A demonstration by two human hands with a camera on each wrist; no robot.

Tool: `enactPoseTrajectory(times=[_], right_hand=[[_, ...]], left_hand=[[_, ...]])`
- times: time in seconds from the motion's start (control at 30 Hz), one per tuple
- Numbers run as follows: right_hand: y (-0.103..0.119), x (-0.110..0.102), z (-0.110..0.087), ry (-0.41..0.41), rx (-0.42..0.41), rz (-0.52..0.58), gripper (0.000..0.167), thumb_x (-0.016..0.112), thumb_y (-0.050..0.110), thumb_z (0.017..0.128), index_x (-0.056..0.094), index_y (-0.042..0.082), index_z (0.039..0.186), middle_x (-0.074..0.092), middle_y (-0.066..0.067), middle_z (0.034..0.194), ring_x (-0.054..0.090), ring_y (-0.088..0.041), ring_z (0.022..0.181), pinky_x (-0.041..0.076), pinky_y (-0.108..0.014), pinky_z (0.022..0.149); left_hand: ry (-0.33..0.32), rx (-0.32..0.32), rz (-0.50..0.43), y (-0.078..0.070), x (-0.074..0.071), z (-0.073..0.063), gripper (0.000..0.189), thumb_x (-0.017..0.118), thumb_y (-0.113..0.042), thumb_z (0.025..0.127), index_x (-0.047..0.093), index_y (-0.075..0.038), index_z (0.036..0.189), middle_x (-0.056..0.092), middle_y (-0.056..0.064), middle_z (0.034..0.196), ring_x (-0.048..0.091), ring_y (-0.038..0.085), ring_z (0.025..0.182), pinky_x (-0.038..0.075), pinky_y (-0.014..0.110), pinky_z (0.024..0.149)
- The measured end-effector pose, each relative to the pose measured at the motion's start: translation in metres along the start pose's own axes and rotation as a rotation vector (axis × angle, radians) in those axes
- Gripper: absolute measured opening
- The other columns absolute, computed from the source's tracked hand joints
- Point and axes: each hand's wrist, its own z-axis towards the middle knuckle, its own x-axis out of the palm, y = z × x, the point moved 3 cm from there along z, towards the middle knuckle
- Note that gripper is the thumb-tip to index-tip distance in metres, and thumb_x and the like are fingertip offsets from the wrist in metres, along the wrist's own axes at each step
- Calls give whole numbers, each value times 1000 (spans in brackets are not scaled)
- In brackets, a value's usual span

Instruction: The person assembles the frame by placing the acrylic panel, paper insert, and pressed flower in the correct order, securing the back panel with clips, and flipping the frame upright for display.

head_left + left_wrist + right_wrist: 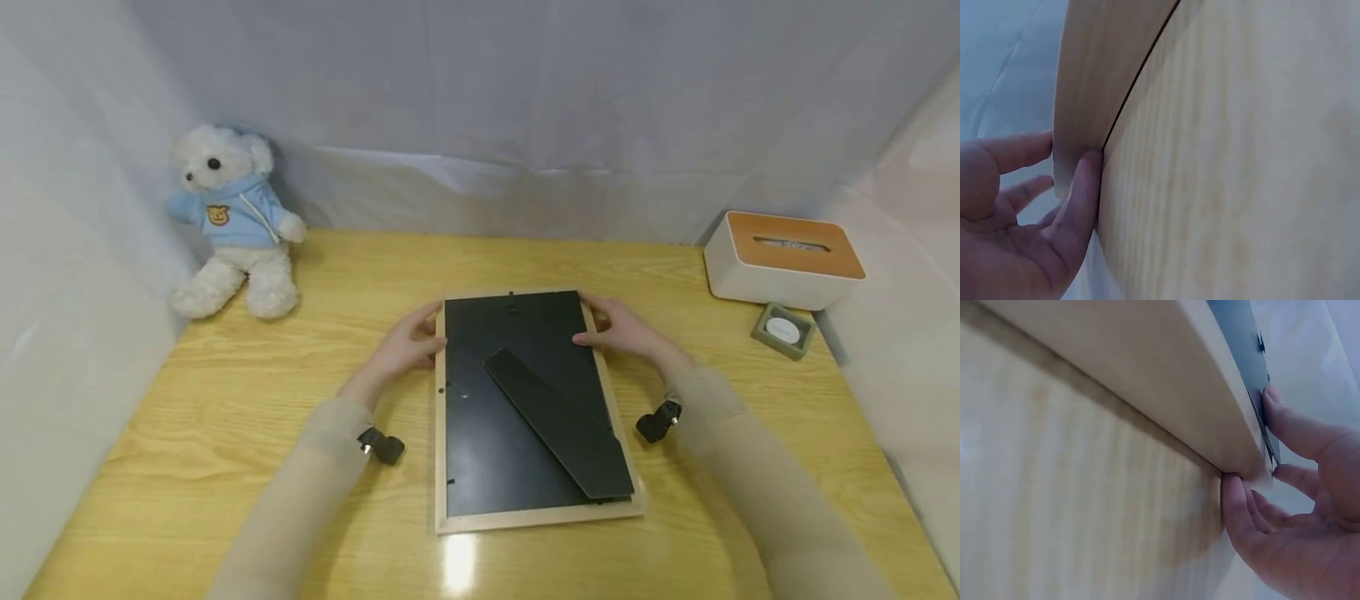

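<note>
A picture frame [491, 450] lies back side up on the wooden table, its black backing facing me inside a pale wood border. A black easel stand [558, 425] runs slantwise across that backing. My left hand [402, 343] grips the frame's left edge near the top, thumb on the border. At the upper right edge, my right hand [624, 329] holds the opposite side, its thumb over the backing. In the right wrist view, the fingertips [1233, 487] are low at the frame's side, right by the tabletop. The frame's front is hidden.
A white teddy bear [240, 217] in a blue hoodie sits at the back left. At the back right stands a tissue box [783, 260] with an orange-brown top, and before it a small green tray [801, 345] holding a white oval piece. White sheeting [480, 92] hangs behind.
</note>
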Motion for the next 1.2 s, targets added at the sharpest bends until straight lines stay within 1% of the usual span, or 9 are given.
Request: enactPoseTrajectory(times=[0.17, 0.3, 0.37, 0.43, 0.5, 0.67, 0.8, 1.0, 1.2], right_hand=[[-1, 7, -11, -32, -10, 4, 81, 63, 26, 93, 12, 6, 152, 51, -34, 113, 53, -44, 87, 45, -48, 84], [-2, 13, -12, -67, -61, 33, 77, 63, 22, 94, 14, 5, 151, 50, -30, 122, 51, -35, 76, 45, -43, 80], [-3, 15, -12, -71, -52, 120, 76, 62, 18, 94, 13, 6, 152, 49, -28, 126, 52, -35, 80, 45, -43, 83], [-5, 17, -12, -78, -36, 220, 73, 61, 14, 95, 15, 7, 152, 36, -22, 145, 53, -37, 110, 42, -46, 96], [-7, 18, -12, -84, -17, 325, 71, 59, 9, 95, 17, 8, 152, 19, -14, 156, 27, -38, 137, 31, -51, 107], [-10, 21, -14, -135, -17, 406, 65, 55, 4, 96, 21, 8, 151, 23, -14, 155, 23, -37, 139, 27, -52, 109], [-8, 22, -18, -220, 14, 387, 61, 53, 8, 98, 23, 10, 151, 26, -21, 150, 22, -37, 138, 22, -53, 112], [-9, 20, -21, -312, 63, 460, 59, 55, 9, 97, 30, 13, 150, 24, -24, 145, 23, -37, 134, 25, -54, 109], [-3, 9, -20, -359, 81, 483, 59, 59, 10, 95, 34, 16, 148, 25, -19, 149, 29, -39, 132, 34, -51, 104]], left_hand=[[-65, 46, 154, -3, 5, -10, 69, 61, -10, 92, 26, -5, 150, 39, 27, 140, 58, 34, 103, 55, 40, 79], [-111, 45, 273, -7, 6, -14, 66, 63, -17, 92, 31, -10, 150, 34, 23, 147, 51, 37, 115, 50, 46, 88], [-120, 39, 293, -7, 6, -15, 66, 62, -19, 93, 31, -11, 150, 31, 22, 148, 48, 39, 119, 48, 48, 92], [-131, 36, 296, -8, 6, -15, 65, 62, -19, 93, 32, -12, 150, 31, 22, 149, 46, 40, 122, 45, 50, 95], [-144, 31, 301, -8, 7, -15, 64, 62, -19, 93, 33, -13, 149, 32, 22, 148, 46, 40, 123, 44, 50, 97], [-179, 25, 293, -7, 9, -13, 62, 63, -19, 92, 37, -13, 148, 37, 22, 145, 46, 38, 122, 41, 49, 100], [-198, 43, 237, -9, 11, -13, 61, 63, -17, 92, 38, -14, 147, 40, 19, 144, 49, 37, 120, 44, 48, 97], [-208, 52, 55, -10, 10, -12, 60, 64, -13, 91, 40, -19, 146, 42, 11, 143, 54, 16, 63, 52, 29, 60], [-205, 73, -132, -18, 6, -10, 62, 66, -7, 89, 42, -20, 145, 42, 8, 143, 64, 22, 87, 55, 28, 73]])
